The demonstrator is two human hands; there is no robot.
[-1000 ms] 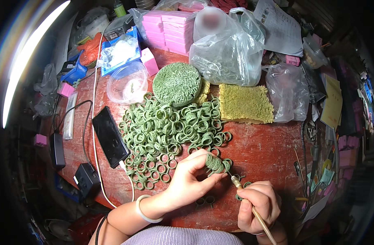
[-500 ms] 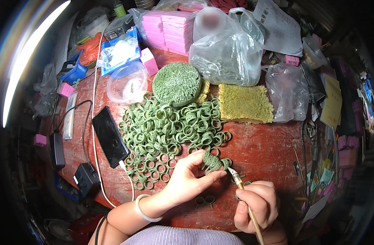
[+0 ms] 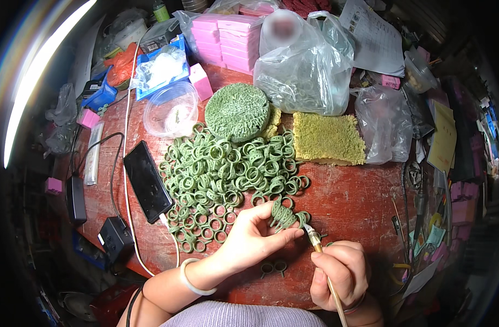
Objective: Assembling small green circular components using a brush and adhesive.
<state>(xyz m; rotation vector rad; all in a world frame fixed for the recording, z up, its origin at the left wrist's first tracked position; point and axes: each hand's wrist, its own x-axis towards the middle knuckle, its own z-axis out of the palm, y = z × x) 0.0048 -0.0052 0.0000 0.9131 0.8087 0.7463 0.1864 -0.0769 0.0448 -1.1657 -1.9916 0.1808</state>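
Note:
My left hand (image 3: 255, 234) is closed around a short row of green rings (image 3: 282, 216), gripped side by side between thumb and fingers. In my right hand (image 3: 343, 275) is a slim tool with a tan handle (image 3: 335, 297), metal collar and pale tip, held like a pen. Its tip touches or nearly touches the ring at the right end of the row. A large heap of similar green rings (image 3: 227, 169) spreads beyond my left hand. Two small rings (image 3: 274, 267) lie apart, close to the front edge. My right palm is hidden.
Behind the heap are a round green textured pad (image 3: 237, 111), a yellow textured pad (image 3: 328, 138) and a clear bag of rings (image 3: 301, 82). A black phone (image 3: 147, 181) with a white cable lies left. A clear round tub (image 3: 170, 111) and pink boxes (image 3: 225, 41) stand farther back.
My right hand and the tool have shifted very slightly; the tip stays at the same end of the row. My left hand keeps its hold on the rings.

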